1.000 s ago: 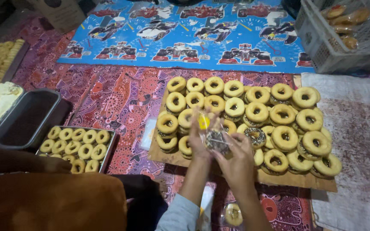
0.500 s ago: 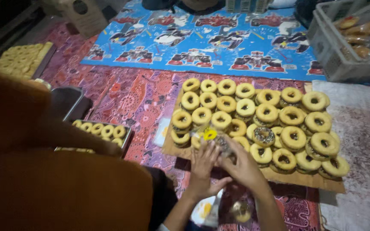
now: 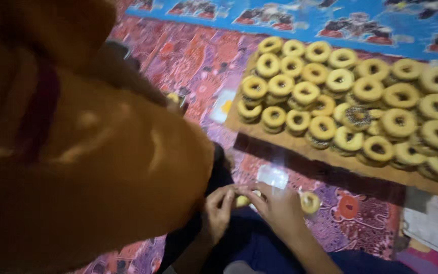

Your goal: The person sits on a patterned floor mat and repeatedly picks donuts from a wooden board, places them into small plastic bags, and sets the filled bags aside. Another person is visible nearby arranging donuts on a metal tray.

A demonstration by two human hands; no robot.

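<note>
Both hands have come down from the board of doughnuts (image 3: 351, 101) to the lap. The left hand (image 3: 219, 210) and right hand (image 3: 280, 208) now pinch a small yellow doughnut (image 3: 243, 200) between them, with a clear wrapper (image 3: 272, 176) just above the fingers. Another wrapped doughnut (image 3: 310, 202) lies just right of them on the patterned mat (image 3: 198, 66). An orange garment (image 3: 87, 167) has swung in and fills the left. Picking has given way to wrapping, it seems.

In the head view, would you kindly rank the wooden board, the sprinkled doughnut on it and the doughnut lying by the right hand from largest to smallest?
1. Wooden board
2. Sprinkled doughnut and doughnut by the right hand: they look alike in size, and the second is nearer the camera, so I leave them unranked.
</note>
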